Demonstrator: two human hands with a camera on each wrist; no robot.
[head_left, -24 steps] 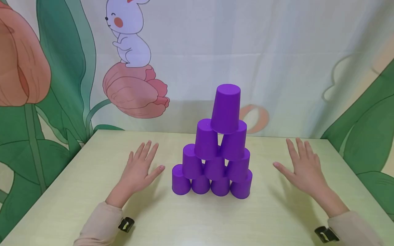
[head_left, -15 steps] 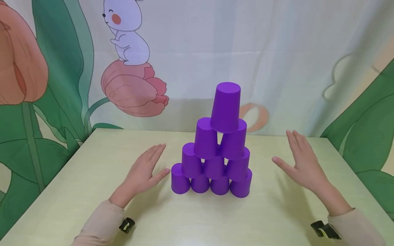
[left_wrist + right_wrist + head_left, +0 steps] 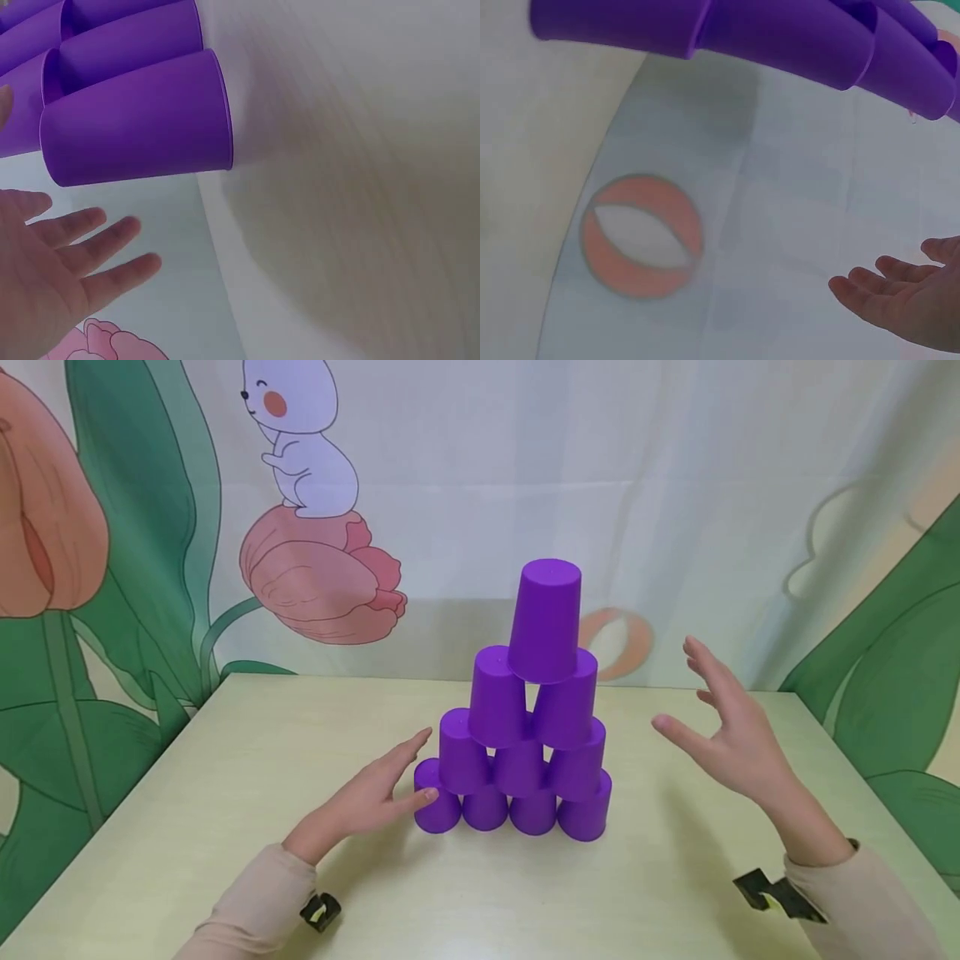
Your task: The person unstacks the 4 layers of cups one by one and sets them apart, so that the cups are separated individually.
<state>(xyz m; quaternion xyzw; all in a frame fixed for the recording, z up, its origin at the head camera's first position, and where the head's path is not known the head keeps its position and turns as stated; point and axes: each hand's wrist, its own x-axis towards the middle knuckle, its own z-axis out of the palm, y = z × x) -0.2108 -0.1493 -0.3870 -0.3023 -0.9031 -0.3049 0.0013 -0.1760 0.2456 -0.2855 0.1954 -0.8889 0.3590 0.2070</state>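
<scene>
Purple cups stand upside down in a pyramid on the table, with a single top cup (image 3: 546, 622) above the rest. My left hand (image 3: 363, 802) is at the left end of the bottom row; its thumb overlaps the bottom left cup (image 3: 437, 817) in the head view. In the left wrist view the fingers are spread beside that cup (image 3: 139, 124), with a gap showing between. Off to the right of the stack, my right hand (image 3: 738, 743) is raised with fingers extended and holds nothing. Its palm (image 3: 930, 307) faces the cups in the right wrist view.
The pale wooden table (image 3: 510, 902) carries the stack near its middle. Behind it hangs a white curtain (image 3: 675, 527) printed with tulips and a rabbit (image 3: 315, 468). A black camera mount (image 3: 321, 912) sits at the left wrist, another mount (image 3: 780, 895) at the right.
My left hand has moved right, up to the bottom left cup. The right hand has risen and turned its palm inward. The cup pyramid stands as before.
</scene>
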